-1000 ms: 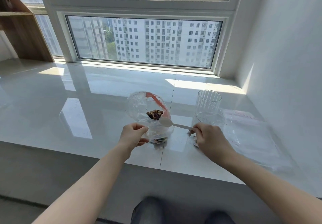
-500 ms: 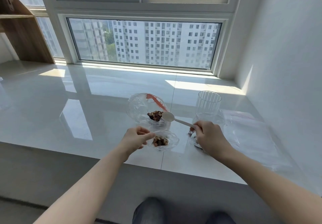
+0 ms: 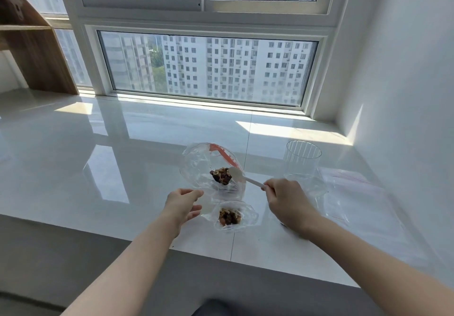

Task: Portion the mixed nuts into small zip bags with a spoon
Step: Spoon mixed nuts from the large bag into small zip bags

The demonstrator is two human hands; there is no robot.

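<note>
A large clear bag (image 3: 208, 166) with an orange-red zip strip stands puffed open on the glossy white ledge (image 3: 98, 158), and a heap of mixed nuts (image 3: 221, 175) lies in its bottom. Just in front of the large bag, nearer the person, a small zip bag (image 3: 248, 215) lies open-mouthed with its own little pile of nuts (image 3: 229, 217) inside. To the right of the large bag stands a clear ribbed cup (image 3: 303, 158); what it holds cannot be told. Further right of the large bag, flat clear zip bags (image 3: 356, 197) lie spread on the ledge.

The right hand (image 3: 288, 202) has its fingers curled round the handle of a white spoon (image 3: 242, 177), whose bowl sits at the right edge of the nuts in the large bag. The left hand (image 3: 183, 205) hovers just left of the small bag, fingers loosely spread and only slightly bent, holding nothing; whether the fingertips touch the plastic cannot be told.

Behind the large bag the ledge runs back to a wide window (image 3: 206, 67) that looks onto apartment towers. A wooden shelf unit (image 3: 32, 53) stands far left of the large bag, and a white wall (image 3: 405, 82) closes in on the right, near the flat bags. Left of the large bag the ledge is broad and sunlit. The ledge's front edge passes just in front of the small bag, beneath both forearms.
</note>
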